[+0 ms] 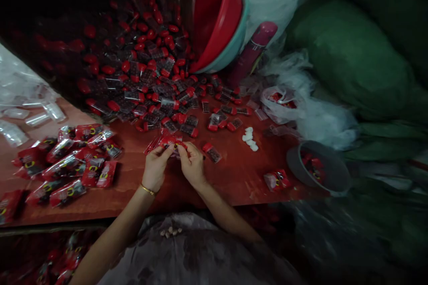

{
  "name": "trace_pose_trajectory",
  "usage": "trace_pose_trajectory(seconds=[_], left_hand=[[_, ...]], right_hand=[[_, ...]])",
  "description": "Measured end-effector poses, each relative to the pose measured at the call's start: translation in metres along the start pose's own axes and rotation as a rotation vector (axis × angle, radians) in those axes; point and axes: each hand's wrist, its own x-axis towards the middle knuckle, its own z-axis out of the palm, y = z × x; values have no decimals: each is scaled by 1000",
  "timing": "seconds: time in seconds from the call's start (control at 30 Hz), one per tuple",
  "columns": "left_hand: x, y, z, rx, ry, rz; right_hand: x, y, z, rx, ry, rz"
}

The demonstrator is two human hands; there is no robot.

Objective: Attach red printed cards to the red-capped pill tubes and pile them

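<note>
Near the middle of the red-brown table (230,173), my left hand (156,164) and my right hand (194,162) meet with fingertips pinched on a small red printed packet (172,141). My fingers cover part of it. Just right of my right hand lies a small clear container with a red cap (212,152), dark contents inside. Beyond my hands spreads a big heap of the same red-capped containers (150,71), spilling from a dark box. To the left, several filled red packets (76,160) are piled on the table.
A red basin (214,13) leans against a teal basin (245,18) at the back, beside a purple-pink spray can (254,49). White discs (250,139), a lone packet (277,180) and a grey bowl (294,164) with red pieces sit right. Green sacks (351,58) stand beyond.
</note>
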Motion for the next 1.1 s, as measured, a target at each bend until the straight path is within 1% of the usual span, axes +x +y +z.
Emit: trace_pose_trajectory(seconds=[0.1,0.17,0.23,0.3,0.4,0.5,0.57,0.63,0.67,0.73,0.77,0.83,0.87,0.93,0.97,1.03,1.1], left_hand=[[3,-1,2,20,13,22],[3,-1,3,15,7,-17],[1,0,5,4,1,-71],[-2,2,7,12,-20,-109],[-4,1,9,53,-47,-106],[-1,-1,11,63,-12,-126],[1,-1,11,48,12,-171],[3,0,12,37,24,-216],[3,1,12,35,27,-230],[2,2,13,41,25,-250],[1,2,14,48,22,-256],[1,2,14,58,15,-266],[0,1,15,59,11,-271],[0,1,15,55,2,-278],[-1,0,16,56,-2,-276],[-3,-1,17,74,-14,-255],[-5,-2,19,98,-35,-221]], right_hand=[[-5,2,-2,64,-15,77],[-7,5,-7,62,-29,109],[-8,8,-19,-6,-38,96],[-6,11,-37,-109,-34,54],[-4,16,-66,-254,19,-5],[-6,24,-91,-492,47,-91],[-11,31,-100,-724,24,-118],[-17,40,-105,-915,-31,-102],[-19,45,-105,-973,-64,-92],[-21,52,-104,-1018,-112,-92],[-21,54,-104,-1008,-120,-95],[-22,54,-104,-915,-90,-86],[-22,52,-106,-828,-65,-69],[-25,42,-110,-580,-44,14],[-28,36,-113,-433,-65,74],[-35,21,-116,-152,-162,199],[-40,7,-116,38,-248,289]])
